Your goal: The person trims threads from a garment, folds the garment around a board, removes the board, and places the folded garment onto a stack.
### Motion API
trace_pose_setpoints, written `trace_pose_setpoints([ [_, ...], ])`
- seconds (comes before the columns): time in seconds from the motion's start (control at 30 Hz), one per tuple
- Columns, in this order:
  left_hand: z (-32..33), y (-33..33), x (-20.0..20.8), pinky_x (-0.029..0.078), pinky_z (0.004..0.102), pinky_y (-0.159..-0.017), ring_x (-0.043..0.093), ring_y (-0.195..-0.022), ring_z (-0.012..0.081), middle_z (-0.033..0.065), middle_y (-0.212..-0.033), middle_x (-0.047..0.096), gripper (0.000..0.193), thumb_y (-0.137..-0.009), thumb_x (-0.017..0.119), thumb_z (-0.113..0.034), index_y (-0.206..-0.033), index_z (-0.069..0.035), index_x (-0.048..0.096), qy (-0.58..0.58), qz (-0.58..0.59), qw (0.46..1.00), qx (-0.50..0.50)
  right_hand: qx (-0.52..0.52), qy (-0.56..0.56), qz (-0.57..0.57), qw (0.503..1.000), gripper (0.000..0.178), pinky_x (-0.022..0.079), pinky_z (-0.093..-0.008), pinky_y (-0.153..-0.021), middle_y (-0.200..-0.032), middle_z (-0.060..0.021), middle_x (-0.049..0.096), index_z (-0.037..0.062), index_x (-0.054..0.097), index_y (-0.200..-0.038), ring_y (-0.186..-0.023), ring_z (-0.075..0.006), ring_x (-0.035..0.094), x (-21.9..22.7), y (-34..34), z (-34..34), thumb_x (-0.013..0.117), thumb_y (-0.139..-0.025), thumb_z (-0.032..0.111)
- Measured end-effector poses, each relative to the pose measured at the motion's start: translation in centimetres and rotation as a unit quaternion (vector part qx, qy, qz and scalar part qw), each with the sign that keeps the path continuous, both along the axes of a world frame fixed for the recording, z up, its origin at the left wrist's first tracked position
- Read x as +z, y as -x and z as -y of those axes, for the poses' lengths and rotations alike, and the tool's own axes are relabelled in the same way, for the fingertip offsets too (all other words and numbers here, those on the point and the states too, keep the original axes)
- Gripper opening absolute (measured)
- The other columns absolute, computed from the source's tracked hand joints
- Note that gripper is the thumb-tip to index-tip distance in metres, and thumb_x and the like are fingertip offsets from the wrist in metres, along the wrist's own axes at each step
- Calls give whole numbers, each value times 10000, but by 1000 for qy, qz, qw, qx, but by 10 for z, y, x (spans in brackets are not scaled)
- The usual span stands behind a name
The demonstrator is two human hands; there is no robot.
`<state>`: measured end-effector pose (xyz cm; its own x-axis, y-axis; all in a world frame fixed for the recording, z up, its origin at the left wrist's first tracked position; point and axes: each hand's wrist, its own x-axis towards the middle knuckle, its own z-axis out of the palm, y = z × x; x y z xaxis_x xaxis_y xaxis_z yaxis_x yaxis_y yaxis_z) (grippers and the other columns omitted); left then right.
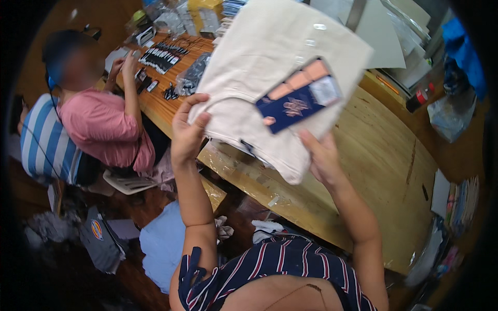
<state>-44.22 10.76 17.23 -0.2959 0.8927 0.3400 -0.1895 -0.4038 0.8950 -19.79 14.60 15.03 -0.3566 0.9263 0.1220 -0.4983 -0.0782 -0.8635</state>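
Note:
A folded cream T-shirt (244, 62) is raised at a tilt above the table, its round collar toward me. My left hand (189, 129) grips its left edge beside the collar, thumb and fingers closed on the cloth. At the lower right edge my right hand (322, 155) holds it, thumb on top and the other fingers mostly hidden underneath. A navy hang tag (290, 110) with peach panels lies slanted on the shirt front, close to my right thumb. Small clear strips show near the shirt's upper right.
Below the shirt spreads a pale wooden table (386, 160). At the left, a co-worker in a pink shirt (106, 124) sits at a brown desk (194, 44) with rows of small dark items. A dark bottle (419, 97) and stacked papers (464, 202) are at the right. Blue cloth (161, 243) lies low left.

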Motion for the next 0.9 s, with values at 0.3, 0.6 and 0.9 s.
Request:
trace_pose_setpoints([
  [0.3, -36, 38, -69, 428, 193, -646, 517, -762, 92, 55, -868, 547, 304, -751, 588, -16, -1045, -9, 508, 216, -150, 965, 21, 19, 155, 22, 987, 494, 392, -332, -913, -1209, -161, 377, 68, 167, -1260, -1103, -233, 421, -55, 38, -37, 386, -829, -32],
  [0.6, -59, 51, -39, 351, 344, -866, 455, -1030, 264, 153, -1090, 490, 375, -738, 627, -209, -1064, -72, 502, 264, -450, 853, -5, 2, 206, 119, 971, 572, 526, -330, -615, -1039, -186, 499, 93, 76, -1301, -846, -218, 571, -39, 20, -35, 435, -857, 60],
  [0.9, -178, -66, -46, 19, 639, -939, 81, -1272, 377, 71, -1385, 197, 594, -749, 306, -671, -1268, -381, 310, 129, -738, 652, 114, -114, 150, 201, 961, 554, 514, -278, -549, -907, -166, 538, 187, 107, -1306, -607, -197, 595, -98, -104, 39, 438, -870, 101],
])
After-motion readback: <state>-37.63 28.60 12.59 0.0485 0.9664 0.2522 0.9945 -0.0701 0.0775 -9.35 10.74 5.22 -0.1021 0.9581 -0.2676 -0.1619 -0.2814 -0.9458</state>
